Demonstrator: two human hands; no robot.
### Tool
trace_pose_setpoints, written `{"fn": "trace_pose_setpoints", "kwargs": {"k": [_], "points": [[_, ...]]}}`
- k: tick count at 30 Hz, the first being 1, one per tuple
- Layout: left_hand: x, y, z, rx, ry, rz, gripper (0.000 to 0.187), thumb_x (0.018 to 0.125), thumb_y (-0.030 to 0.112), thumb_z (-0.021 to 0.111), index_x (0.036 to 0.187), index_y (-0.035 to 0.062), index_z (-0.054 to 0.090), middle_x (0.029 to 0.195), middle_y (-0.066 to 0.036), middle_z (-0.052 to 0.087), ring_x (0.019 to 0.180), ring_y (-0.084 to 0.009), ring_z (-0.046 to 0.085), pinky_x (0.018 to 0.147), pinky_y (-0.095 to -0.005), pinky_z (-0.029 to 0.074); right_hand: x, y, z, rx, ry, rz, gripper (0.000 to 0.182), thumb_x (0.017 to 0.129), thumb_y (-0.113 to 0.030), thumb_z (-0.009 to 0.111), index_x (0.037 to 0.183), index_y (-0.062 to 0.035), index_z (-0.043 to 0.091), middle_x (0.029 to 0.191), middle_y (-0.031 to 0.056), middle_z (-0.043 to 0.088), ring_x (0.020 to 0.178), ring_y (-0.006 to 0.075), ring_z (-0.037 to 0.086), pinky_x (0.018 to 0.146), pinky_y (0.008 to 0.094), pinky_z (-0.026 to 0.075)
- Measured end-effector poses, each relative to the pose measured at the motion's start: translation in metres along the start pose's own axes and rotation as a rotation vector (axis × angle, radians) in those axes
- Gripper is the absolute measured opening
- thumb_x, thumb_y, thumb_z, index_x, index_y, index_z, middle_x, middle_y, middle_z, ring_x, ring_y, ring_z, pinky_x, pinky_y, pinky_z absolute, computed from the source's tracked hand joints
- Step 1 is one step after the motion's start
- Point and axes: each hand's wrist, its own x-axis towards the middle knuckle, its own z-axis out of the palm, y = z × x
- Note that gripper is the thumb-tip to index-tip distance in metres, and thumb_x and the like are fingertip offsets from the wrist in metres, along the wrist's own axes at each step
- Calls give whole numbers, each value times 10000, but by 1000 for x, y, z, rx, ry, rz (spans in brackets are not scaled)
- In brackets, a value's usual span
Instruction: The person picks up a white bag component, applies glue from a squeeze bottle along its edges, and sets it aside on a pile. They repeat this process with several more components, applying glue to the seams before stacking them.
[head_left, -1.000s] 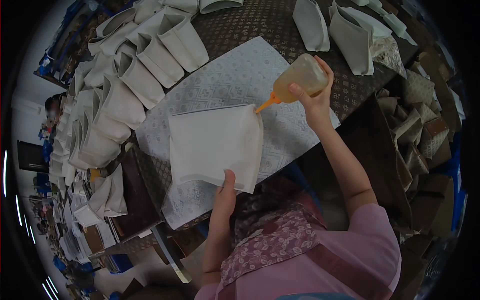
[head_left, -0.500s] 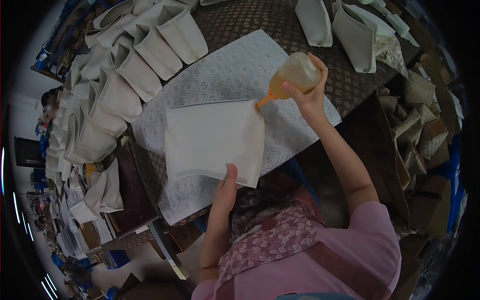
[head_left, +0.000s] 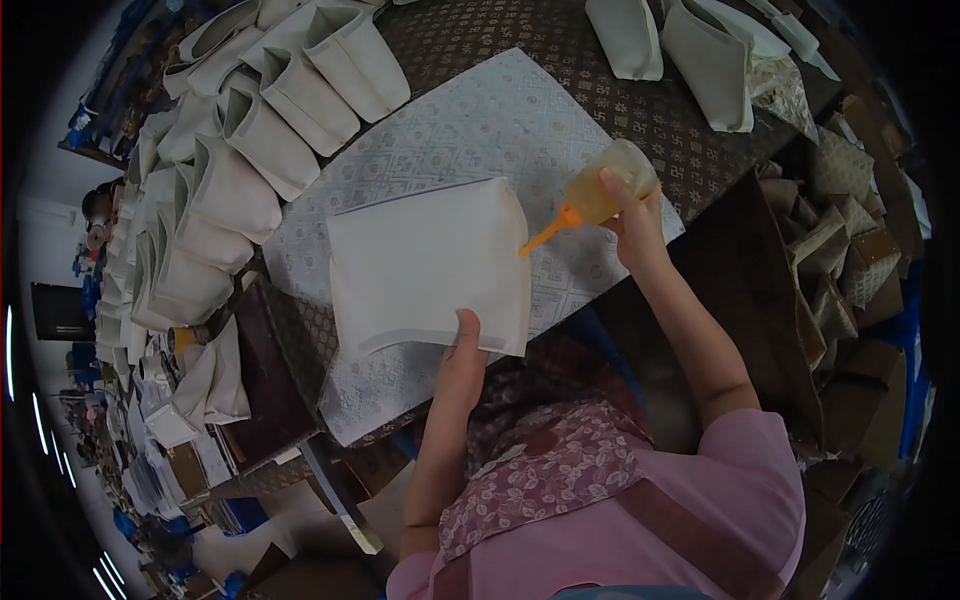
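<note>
A flat white leather-like pouch piece (head_left: 425, 265) lies over the patterned sheet, its near edge raised a little. My left hand (head_left: 463, 368) grips that near edge, thumb on top and the fingers hidden underneath. In my right hand (head_left: 640, 220) is a translucent squeeze bottle (head_left: 612, 185) with yellowish liquid inside, tilted down to the left. Its orange nozzle (head_left: 545, 235) points at the right edge of the pouch piece, with the tip at or very near that edge; contact cannot be made out.
Rows of white open pouches (head_left: 240, 190) stand along the left side of the table. More white pieces (head_left: 705, 65) are at the far right. A silvery patterned sheet (head_left: 400, 160) covers the brown tabletop (head_left: 450, 50). Boxes with patterned pieces (head_left: 850, 235) sit to the right.
The squeeze bottle in my right hand has moved toward me, its nozzle going from the far right corner down the right edge. My left hand and the piece have shifted slightly away from me.
</note>
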Motion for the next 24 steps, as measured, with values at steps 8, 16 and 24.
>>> {"fn": "trace_pose_setpoints", "kwargs": {"k": [8,16,24], "points": [[8,1,17,-18,-62,60,664,955,436,420,1416,10,202,1436,-102,301,1328,-211,295,1102,-372,234,-36,11,-14,3,21,82,547,809,-247,692,1212,-47,381,1079,105,525,979,231,588,760,424,548],[11,-4,18,-53,-46,64,643,964,427,398,1410,3,210,1436,-107,306,1323,-216,306,1101,-375,236,-82,19,-18,37,-55,99,651,789,-243,723,1266,-50,323,1125,101,490,1009,211,558,761,367,535],[-7,10,10,-29,-39,87,606,971,413,387,1410,24,232,1422,-90,339,1308,-216,337,1080,-382,277,-28,1,-7,101,-80,70,632,792,-269,718,1241,-25,346,1119,106,504,1024,213,558,797,392,536]]}}
